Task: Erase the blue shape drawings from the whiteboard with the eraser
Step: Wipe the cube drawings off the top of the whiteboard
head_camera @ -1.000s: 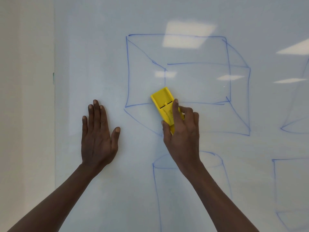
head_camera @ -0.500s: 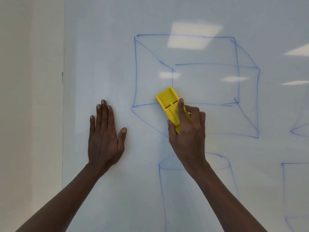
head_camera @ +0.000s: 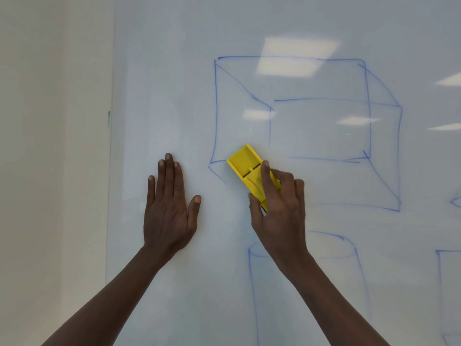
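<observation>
My right hand (head_camera: 279,211) grips a yellow eraser (head_camera: 245,163) and presses it flat on the whiteboard (head_camera: 174,83), over the lower left corner of a blue cube drawing (head_camera: 366,101). Parts of the cube's lower lines near the eraser are wiped away or faint. Below the hand is a blue cylinder drawing (head_camera: 252,295), its top partly hidden by my wrist. My left hand (head_camera: 169,208) lies flat on the board, fingers together, left of the eraser, holding nothing.
More blue drawings run off the right edge: a curve (head_camera: 455,202) and a box shape (head_camera: 440,283). The whiteboard's left edge (head_camera: 109,171) meets a beige wall (head_camera: 50,146). Ceiling light reflections glare on the board.
The eraser and my right hand have slid left along the cube's lower left part, wiping out the diagonal and bottom lines there. The view has shifted left. My left hand stays flat.
</observation>
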The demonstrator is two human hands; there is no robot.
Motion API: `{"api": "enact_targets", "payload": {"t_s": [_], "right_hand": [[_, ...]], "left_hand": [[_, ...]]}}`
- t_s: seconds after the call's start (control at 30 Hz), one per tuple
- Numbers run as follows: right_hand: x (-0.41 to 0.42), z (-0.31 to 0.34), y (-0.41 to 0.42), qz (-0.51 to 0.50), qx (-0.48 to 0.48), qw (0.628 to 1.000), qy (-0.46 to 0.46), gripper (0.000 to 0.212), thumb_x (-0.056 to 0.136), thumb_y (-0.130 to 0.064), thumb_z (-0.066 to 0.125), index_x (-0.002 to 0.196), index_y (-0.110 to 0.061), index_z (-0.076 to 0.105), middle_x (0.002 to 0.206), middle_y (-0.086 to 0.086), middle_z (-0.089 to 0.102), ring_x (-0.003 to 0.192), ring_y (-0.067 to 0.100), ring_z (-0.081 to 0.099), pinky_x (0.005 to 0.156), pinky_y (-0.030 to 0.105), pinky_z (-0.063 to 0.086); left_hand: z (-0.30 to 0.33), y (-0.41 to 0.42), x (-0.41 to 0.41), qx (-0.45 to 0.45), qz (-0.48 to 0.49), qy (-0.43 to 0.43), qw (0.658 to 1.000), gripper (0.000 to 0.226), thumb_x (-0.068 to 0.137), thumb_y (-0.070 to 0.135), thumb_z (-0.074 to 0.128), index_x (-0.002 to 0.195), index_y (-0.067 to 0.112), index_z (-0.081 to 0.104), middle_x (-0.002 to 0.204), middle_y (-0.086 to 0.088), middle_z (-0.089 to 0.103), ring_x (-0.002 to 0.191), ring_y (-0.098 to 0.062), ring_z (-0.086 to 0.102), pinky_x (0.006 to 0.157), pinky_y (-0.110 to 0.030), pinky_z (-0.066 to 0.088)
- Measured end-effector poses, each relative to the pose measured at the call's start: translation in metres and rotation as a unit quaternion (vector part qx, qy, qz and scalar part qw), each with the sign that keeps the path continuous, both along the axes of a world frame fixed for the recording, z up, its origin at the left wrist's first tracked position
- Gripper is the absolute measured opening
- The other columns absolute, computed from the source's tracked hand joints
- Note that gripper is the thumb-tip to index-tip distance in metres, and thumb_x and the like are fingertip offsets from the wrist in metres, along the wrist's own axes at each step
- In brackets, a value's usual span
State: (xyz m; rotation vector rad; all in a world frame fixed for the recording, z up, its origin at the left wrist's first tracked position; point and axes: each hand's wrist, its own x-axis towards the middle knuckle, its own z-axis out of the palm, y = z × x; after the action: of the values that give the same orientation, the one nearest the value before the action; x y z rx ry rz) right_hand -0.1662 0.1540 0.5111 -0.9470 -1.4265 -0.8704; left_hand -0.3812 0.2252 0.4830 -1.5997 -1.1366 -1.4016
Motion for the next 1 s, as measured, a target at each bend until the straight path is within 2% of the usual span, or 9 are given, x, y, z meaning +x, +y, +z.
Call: {"api": "enact_targets", "payload": {"t_s": [0.13,0.3,0.5,0.63,0.8,1.0], "right_hand": [[-0.030,0.011,0.002,-0.006,-0.012,0.999,-0.037,0.058,0.088,-0.018,0.061,0.143,-0.005,0.047,0.115,0.017,0.056,0.092,0.033,0.047,0.080,0.046,0.046],[-0.028,-0.014,-0.002,-0.020,-0.034,0.995,-0.092,0.059,0.088,-0.019,0.059,0.144,-0.007,0.046,0.121,0.014,0.055,0.095,0.032,0.049,0.083,0.045,0.047],[-0.024,0.015,-0.001,-0.026,-0.006,0.999,-0.041,0.058,0.086,-0.014,0.062,0.141,-0.005,0.049,0.111,0.016,0.055,0.090,0.032,0.046,0.079,0.045,0.047],[-0.049,0.033,0.002,-0.033,-0.009,0.998,-0.060,0.058,0.087,-0.018,0.060,0.142,-0.005,0.047,0.112,0.015,0.054,0.092,0.031,0.045,0.078,0.043,0.045],[-0.044,0.007,0.000,-0.046,-0.024,0.994,-0.096,0.060,0.086,-0.019,0.060,0.143,-0.007,0.047,0.117,0.014,0.056,0.094,0.032,0.048,0.079,0.043,0.046],[-0.027,0.040,0.002,-0.049,0.012,0.998,-0.049,0.058,0.086,-0.018,0.062,0.141,-0.004,0.049,0.109,0.018,0.055,0.090,0.034,0.047,0.077,0.045,0.046]], "left_hand": [[0.000,0.000,-0.001,0.002,-0.003,-0.002,1.000,0.076,0.105,0.043,0.031,0.165,0.001,0.008,0.174,-0.014,0.002,0.162,-0.026,0.000,0.131,-0.041,0.002],[-0.002,0.000,-0.002,0.005,-0.005,-0.001,1.000,0.078,0.105,0.043,0.033,0.164,0.000,0.009,0.174,-0.015,0.002,0.162,-0.026,0.000,0.131,-0.038,0.000],[-0.004,-0.001,-0.003,0.004,0.002,-0.007,1.000,0.079,0.104,0.044,0.034,0.164,-0.002,0.010,0.174,-0.017,0.002,0.162,-0.028,0.000,0.131,-0.037,0.000],[-0.004,-0.001,-0.002,0.009,0.003,-0.005,1.000,0.079,0.104,0.044,0.034,0.164,-0.002,0.010,0.174,-0.017,0.003,0.162,-0.029,0.001,0.131,-0.038,0.000],[-0.005,-0.001,-0.003,0.009,0.002,-0.005,1.000,0.079,0.104,0.044,0.034,0.164,-0.002,0.010,0.174,-0.018,0.004,0.162,-0.029,0.002,0.131,-0.038,0.001],[-0.006,-0.002,-0.003,0.009,0.006,-0.001,1.000,0.079,0.104,0.044,0.034,0.163,-0.002,0.010,0.173,-0.018,0.004,0.162,-0.030,0.002,0.131,-0.040,0.002]]}}
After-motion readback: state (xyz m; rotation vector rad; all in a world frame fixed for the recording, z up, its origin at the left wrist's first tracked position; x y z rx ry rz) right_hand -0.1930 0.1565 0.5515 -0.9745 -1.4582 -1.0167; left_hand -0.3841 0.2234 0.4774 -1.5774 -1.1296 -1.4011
